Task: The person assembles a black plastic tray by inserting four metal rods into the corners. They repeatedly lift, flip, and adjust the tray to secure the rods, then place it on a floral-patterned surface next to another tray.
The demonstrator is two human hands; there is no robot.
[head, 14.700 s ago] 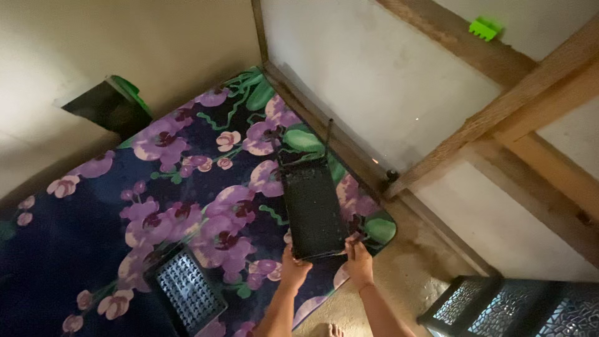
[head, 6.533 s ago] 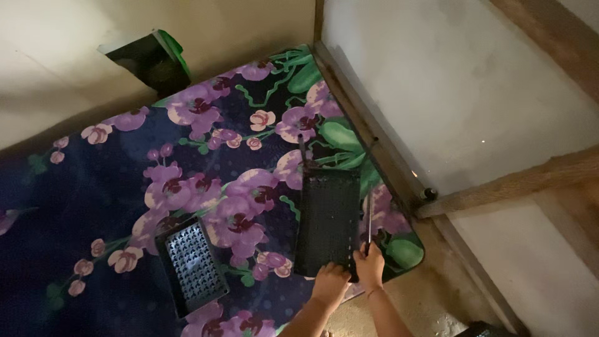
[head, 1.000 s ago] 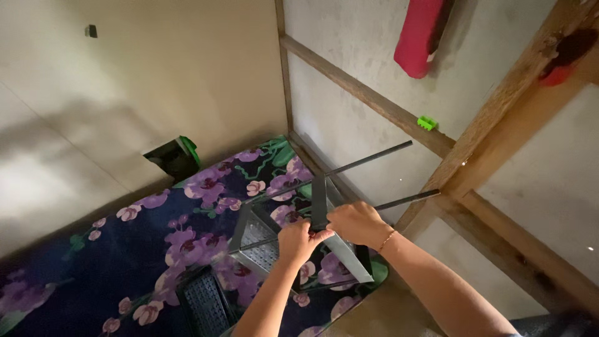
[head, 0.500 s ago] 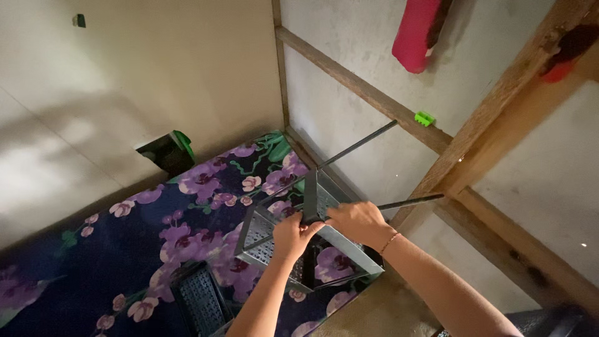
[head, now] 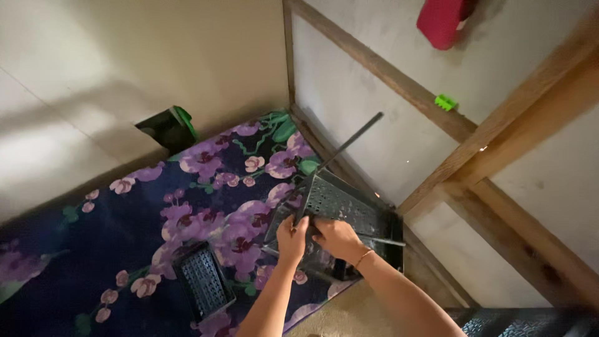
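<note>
Both hands are closed on the same piece of dark metal, close together, near the middle of the floor mat. The left hand (head: pixel 292 236) has its grip wrapped tight around the lower end of a thin dark rod (head: pixel 337 163), which slants up and away toward the wall. The right hand (head: pixel 335 237) sits just beside it, fingers curled over the near edge of a perforated metal rack (head: pixel 340 209), knuckles up, with a thin bracelet (head: pixel 362 257) at the wrist. Whether the right grip closes fully around the edge I cannot tell, since the fingertips are hidden behind the metal.

The rack is tilted, its far side lifted off the floor and its near edge low by the hands, and it stands over the right-hand end of the mat close to the wall's wooden baseboard. A second thin rod (head: pixel 385 240) runs out to the right from under the right hand.

Under it all lies a dark blue floor mat with purple flowers (head: pixel 143 212). A smaller black perforated tray (head: pixel 203 288) lies flat on the mat to the left of the hands, well apart from the rack. A black and green box (head: pixel 167 126) stands against the wall in the far corner. On the wooden wall brace (head: pixel 387 72) sits a small green clip (head: pixel 445 102), and a red cloth (head: pixel 444 20) hangs above it.
</note>
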